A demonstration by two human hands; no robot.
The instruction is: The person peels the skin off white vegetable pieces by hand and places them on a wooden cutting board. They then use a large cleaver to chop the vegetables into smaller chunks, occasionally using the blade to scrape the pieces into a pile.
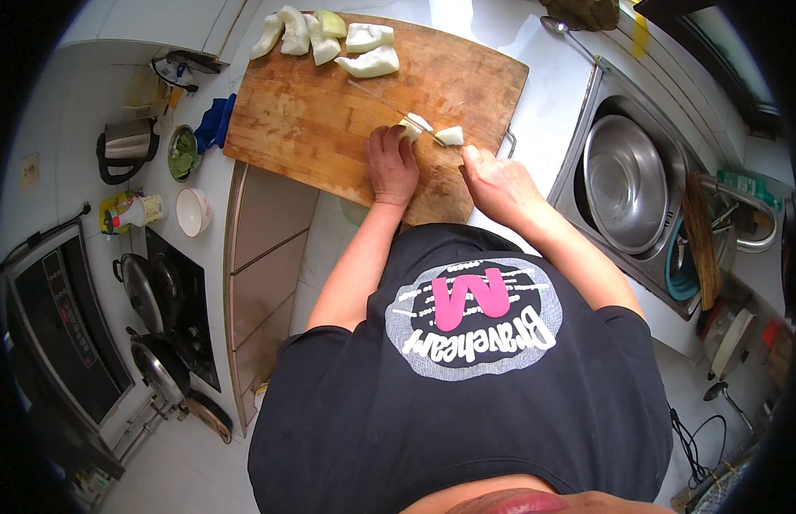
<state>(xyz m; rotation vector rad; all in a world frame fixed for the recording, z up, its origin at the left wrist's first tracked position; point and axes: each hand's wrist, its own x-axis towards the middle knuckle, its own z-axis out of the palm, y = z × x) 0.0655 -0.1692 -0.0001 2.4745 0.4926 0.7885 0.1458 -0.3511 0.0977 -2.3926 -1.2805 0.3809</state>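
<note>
On a wooden cutting board [295,109], my left hand [392,164] rests with bent fingers on a piece of pale melon or gourd [417,122]. My right hand [497,183] grips a kitchen knife [398,110], seen nearly edge-on, its thin blade reaching to the upper left across the board. The blade lies over or against the piece at my left fingertips. A smaller cut piece [450,135] sits just right of it, near the blade. Several larger pale wedges [370,62] lie along the far left edge of the board. My right fingers hide the knife's handle.
Right of the board is a sink holding a large steel basin [626,183]. To the left are a blue cloth [213,125], a bowl of green leaves [182,154], a white bowl [193,212] and a hob with pans [141,292]. A spoon [554,26] lies at the far right.
</note>
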